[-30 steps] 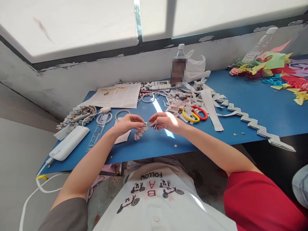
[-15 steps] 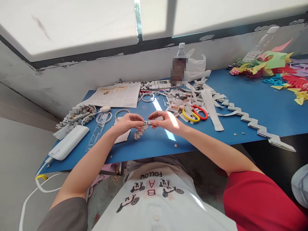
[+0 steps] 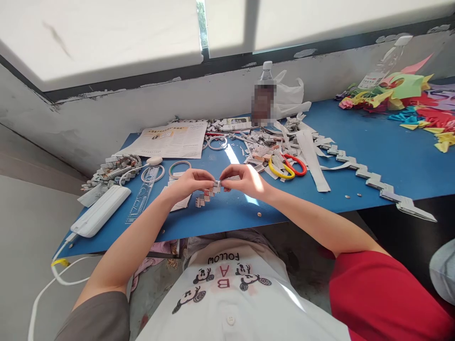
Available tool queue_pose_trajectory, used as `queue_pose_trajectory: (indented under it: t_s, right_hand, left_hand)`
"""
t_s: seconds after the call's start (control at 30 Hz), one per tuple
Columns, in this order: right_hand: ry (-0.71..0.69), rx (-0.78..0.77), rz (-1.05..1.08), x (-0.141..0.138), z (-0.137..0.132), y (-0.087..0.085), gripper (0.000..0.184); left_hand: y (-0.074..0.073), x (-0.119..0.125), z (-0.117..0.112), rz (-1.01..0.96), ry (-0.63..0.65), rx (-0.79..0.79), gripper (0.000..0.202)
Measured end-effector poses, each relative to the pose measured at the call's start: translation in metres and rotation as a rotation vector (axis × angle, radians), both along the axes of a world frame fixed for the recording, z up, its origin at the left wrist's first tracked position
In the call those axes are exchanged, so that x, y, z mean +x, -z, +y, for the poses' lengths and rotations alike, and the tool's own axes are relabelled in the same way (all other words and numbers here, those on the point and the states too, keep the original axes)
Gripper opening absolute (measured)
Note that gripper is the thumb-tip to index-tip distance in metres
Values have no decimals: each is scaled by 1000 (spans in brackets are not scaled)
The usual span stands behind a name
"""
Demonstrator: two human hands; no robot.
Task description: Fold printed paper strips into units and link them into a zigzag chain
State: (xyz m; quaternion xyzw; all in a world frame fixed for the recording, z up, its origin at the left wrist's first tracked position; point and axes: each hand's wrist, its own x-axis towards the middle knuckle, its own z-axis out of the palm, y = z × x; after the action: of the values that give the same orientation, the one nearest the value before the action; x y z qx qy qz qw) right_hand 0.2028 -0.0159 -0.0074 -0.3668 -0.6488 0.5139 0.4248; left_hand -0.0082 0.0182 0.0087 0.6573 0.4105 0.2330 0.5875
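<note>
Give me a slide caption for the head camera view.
Both hands, left hand and right hand, pinch a folded paper chain above the blue table.

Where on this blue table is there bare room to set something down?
Bare blue table: the wide patch between the folded zigzag chain and the coloured paper pile, and the front edge below both hands. Crowded: newspaper scraps around the scissors, and the left end around the ruler.

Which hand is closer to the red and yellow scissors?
Right. The right hand sits just beside the scissors; the left hand is farther away, on the other side.
</note>
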Motion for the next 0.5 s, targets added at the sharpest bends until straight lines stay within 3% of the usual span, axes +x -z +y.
queue_pose_trajectory:
  t_s: [0.17, 0.5]
  right_hand:
    - [1, -4, -19, 2, -2, -4, 13]
    - [0, -56, -67, 1, 0, -2, 12]
  left_hand:
    - [0, 1, 0, -11, -40, 7, 21]
    - [0, 1, -5, -3, 6, 7, 34]
